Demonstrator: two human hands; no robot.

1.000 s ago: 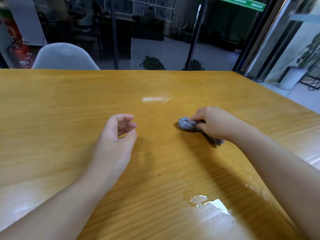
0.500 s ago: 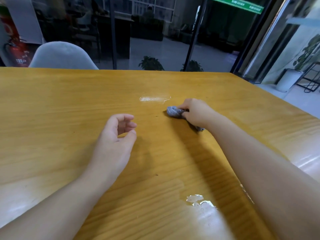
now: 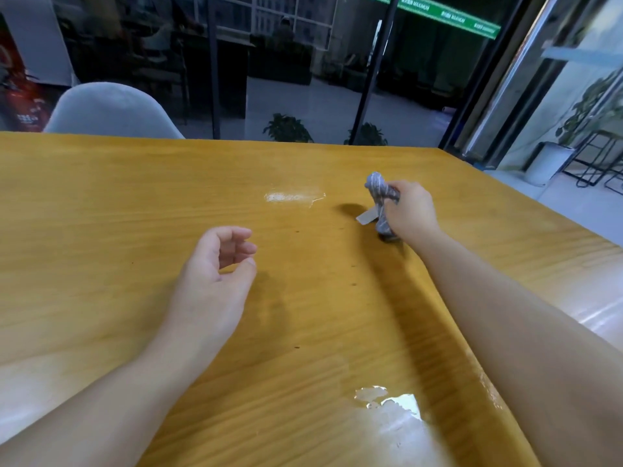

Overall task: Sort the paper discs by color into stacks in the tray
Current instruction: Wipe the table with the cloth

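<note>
- A wooden table (image 3: 101, 203) with a glossy yellow-orange top is seen from above; no paper discs and no tray are seen on it.
- The right hand (image 3: 409, 210) is clenched around a crumpled grey cloth (image 3: 379, 190), towards the far right part of the table, short of its far edge.
- The long axis of the cloth is roughly vertical, slightly tilted: a bunched end points up and away from the person, above the fist; the other end hangs down below the fist to the table, where it appears to touch.
- A pale tag (image 3: 367, 216) sticks out from the lower part of the cloth towards the left; no writing on it can be read.
- A dark shadow is cast on the table just left of the cloth.
- The left hand (image 3: 215, 274) is held loosely curled near the middle of the table, fingers bent towards the thumb, nothing grasped; whether it rests on the wood cannot be told.
- A whitish patch (image 3: 293, 197) is noted left of the cloth, towards the far edge; a second bright patch (image 3: 387, 401) lies near the near edge, beside the right forearm.
- A grey chair back (image 3: 111, 112) stands behind the far left edge.
- A green sign (image 3: 448, 16) with white lettering is seen beyond the glass; the text is too small to read.
- A red fire extinguisher (image 3: 17, 96) bears white characters, unreadable.
</note>
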